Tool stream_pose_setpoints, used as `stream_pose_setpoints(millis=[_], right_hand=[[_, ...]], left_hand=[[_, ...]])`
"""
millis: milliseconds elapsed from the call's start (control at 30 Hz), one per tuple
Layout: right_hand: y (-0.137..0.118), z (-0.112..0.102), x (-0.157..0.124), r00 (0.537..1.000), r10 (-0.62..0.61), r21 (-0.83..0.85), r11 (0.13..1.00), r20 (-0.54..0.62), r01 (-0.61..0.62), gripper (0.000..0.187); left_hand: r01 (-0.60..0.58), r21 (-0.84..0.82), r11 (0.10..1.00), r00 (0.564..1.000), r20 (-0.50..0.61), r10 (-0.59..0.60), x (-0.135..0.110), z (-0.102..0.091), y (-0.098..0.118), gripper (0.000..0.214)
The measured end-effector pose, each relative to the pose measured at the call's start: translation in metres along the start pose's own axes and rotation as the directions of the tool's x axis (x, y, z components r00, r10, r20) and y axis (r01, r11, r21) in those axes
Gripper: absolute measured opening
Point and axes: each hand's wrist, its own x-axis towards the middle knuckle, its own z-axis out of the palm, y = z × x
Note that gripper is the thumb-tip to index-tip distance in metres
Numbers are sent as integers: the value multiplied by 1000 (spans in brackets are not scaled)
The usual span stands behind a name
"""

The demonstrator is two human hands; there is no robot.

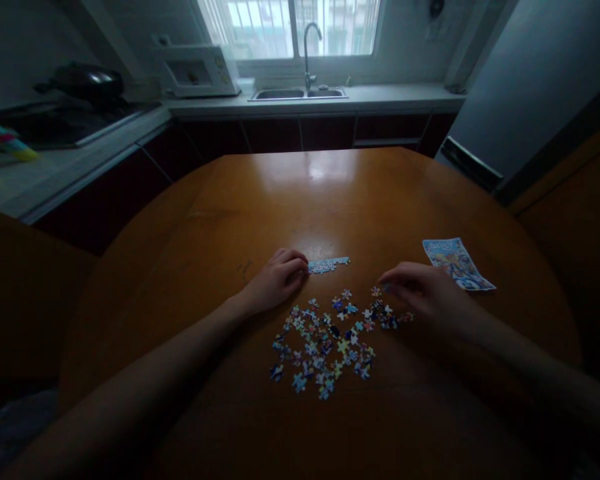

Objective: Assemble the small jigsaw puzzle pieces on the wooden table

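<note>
Wooden kitchen table (300, 207), puzzle strip (327, 265) ran lengthwise left-right, left hand (279, 277) at its end, grip unclear, right hand (427, 288) pinched piece (387, 288)

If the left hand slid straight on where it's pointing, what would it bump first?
The left hand would probably meet the joined strip of puzzle pieces first; it's right by the strip's left end, perhaps already touching.

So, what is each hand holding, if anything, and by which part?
The right hand seems to pinch a small bluish puzzle piece; which edge cannot be told. The left hand seems only to touch the joined strip at its left end.
</note>
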Motion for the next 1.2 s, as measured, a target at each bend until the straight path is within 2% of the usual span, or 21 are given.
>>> stream_pose_setpoints(millis=[133,233,400,500,667,733,933,1067,1200], right_hand=[[12,19,47,1000,9,123,992,15,-11,21],[24,34,77,999,27,216,976,38,-35,17],[33,44,104,999,5,149,989,32,-10,9],[34,49,105,1000,4,175,985,23,-8,10],[35,53,98,998,-31,250,967,-47,41,23],[35,53,96,995,-35,239,969,-90,56,21],[34,54,93,984,78,348,937,-158,-18,11],[36,55,92,968,60,303,953,-245,17,16],[39,57,92,960,44,350,935,-277,58,18]], left_hand=[[6,-1,1000,1000,8,-6,0,-2,2,12],[11,-7,1000,1000,13,-11,1,-4,6,13],[33,-11,999,999,22,-33,1,-5,9,13],[35,-19,999,999,21,-34,0,-5,9,12],[34,-29,999,999,23,-34,1,-5,9,12],[40,-27,999,999,28,-40,1,-6,10,13],[38,-16,999,999,38,-38,1,-7,9,14],[29,-22,999,999,31,-28,1,-6,8,14],[32,-21,999,999,28,-31,0,-5,7,13]])
